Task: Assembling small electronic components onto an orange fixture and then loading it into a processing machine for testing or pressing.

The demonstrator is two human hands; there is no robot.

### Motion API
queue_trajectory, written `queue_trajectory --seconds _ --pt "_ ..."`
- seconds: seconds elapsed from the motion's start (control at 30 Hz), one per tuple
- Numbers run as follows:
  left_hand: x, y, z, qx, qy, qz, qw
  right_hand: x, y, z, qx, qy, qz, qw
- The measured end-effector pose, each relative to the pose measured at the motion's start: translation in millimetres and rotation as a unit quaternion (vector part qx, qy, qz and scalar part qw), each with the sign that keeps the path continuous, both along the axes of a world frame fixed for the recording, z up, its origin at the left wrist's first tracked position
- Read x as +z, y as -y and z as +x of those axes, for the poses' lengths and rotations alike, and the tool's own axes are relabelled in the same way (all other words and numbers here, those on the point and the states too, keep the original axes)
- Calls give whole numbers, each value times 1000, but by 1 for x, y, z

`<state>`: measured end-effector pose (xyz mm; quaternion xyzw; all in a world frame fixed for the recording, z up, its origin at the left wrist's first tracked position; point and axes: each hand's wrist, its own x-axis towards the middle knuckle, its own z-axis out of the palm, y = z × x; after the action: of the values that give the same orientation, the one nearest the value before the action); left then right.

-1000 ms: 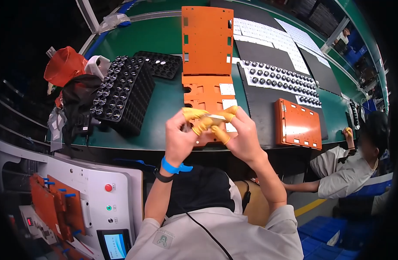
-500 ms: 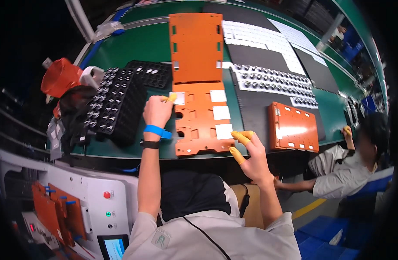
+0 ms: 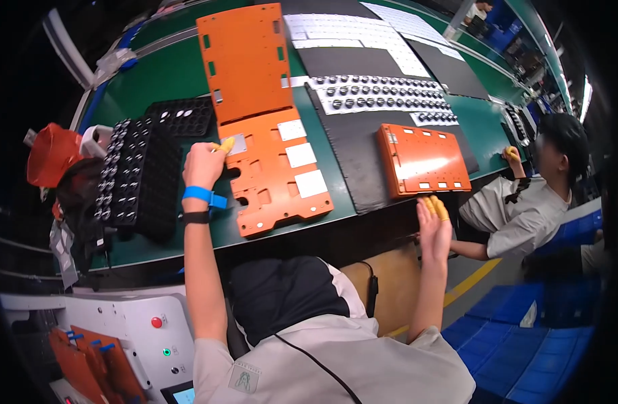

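An orange hinged fixture lies opened on the green table, its lid laid back. My left hand, with yellow finger covers and a blue wrist strap, is at its left side. The fingers are drawn together at the edge of a thin square plate, which looks grey; the exact grip is partly hidden. Three white square plates, one of them the nearest plate, sit in a row along the fixture's right side. My right hand is open, fingers stretched, just before a closed orange fixture.
Left stand a black tray block with round pockets and a flatter black tray. Black knobs on white strips lie on a dark mat. A co-worker sits at right. A control-panel machine stands lower left.
The view has turned, so the table appears shifted left. My right hand has left the opened fixture's right edge and moved right, toward the closed fixture. My left hand stays at the same plate.
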<state>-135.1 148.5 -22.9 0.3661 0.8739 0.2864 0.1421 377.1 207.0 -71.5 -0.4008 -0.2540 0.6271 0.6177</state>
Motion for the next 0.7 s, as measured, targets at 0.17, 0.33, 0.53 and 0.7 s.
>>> queue_trajectory --seconds 0.17,0.33,0.53,0.7 --pt "7 1 10 21 -22 9 1000 -10 -47 21 27 -139 -7 990" --pt "19 37 24 85 -29 105 990 -35 -96 13 51 -145 37 987" --pt "44 86 86 23 43 374 926 -65 -105 54 28 -55 120 991" --pt "52 99 129 -122 238 415 869 -32 -73 -30 370 -190 234 879"
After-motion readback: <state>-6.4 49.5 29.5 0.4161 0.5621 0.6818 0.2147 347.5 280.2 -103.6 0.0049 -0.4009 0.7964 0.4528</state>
